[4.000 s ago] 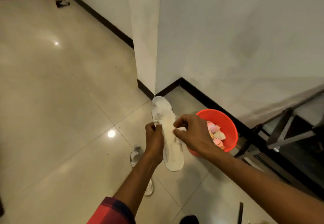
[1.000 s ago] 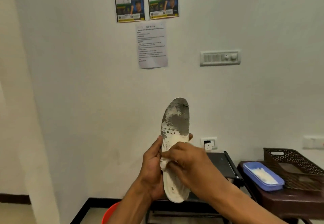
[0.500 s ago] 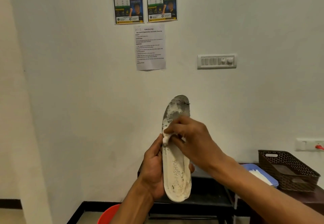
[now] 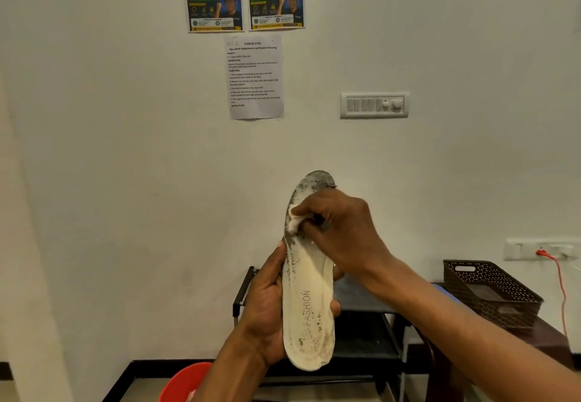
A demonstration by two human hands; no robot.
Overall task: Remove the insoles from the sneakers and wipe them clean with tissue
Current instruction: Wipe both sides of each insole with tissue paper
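A dirty white insole (image 4: 308, 304) printed "FASHION" stands upright in front of me, heel down, its toe end stained grey. My left hand (image 4: 265, 310) grips its lower half from the left, thumb on the left edge and fingertips showing at the right edge. My right hand (image 4: 338, 231) pinches a small wad of white tissue (image 4: 295, 225) and presses it against the grey toe area. No sneakers are in view.
A black rack (image 4: 361, 332) stands against the white wall behind the insole. A red bucket (image 4: 184, 381) sits on the floor at bottom left. At right, a brown woven basket (image 4: 490, 293) rests on a dark table. Papers and a switch panel (image 4: 374, 105) hang on the wall.
My right hand with the tissue has slid up the insole from the middle to the grey toe end. Four seconds ago I faced the floor; since then the insole stands raised before the wall.
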